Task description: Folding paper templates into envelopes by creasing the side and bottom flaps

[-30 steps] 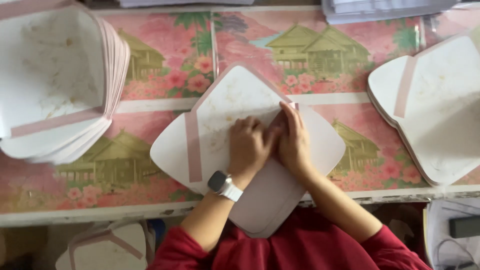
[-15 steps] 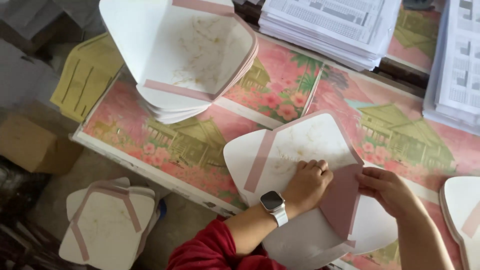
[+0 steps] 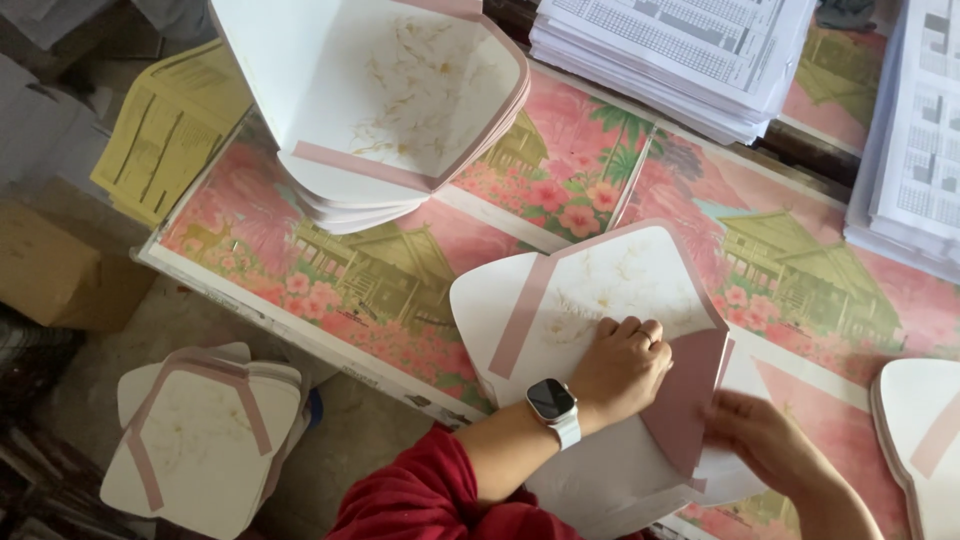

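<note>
A white envelope blank (image 3: 600, 285) with pink glue strips and a faint gold pattern lies on the table near its front edge. My left hand (image 3: 620, 365), a white watch on its wrist, presses down on the middle of the blank with curled fingers. My right hand (image 3: 765, 440) is blurred; it grips the blank's right flap (image 3: 690, 400), which is folded inward so its pink back shows. More white blanks lie under this one, toward me.
A tall stack of open blanks (image 3: 380, 110) stands at the back left of the flowered tablecloth (image 3: 330, 270). Printed paper stacks (image 3: 700, 60) sit behind. Another blank (image 3: 920, 440) lies far right. On the floor are a blank stack (image 3: 200, 435), yellow sheets (image 3: 165, 130) and a cardboard box (image 3: 60, 275).
My right hand has moved off to the right and folded the pink flap over. My left hand stays pressed on the blank. The view has swung left, toward the floor.
</note>
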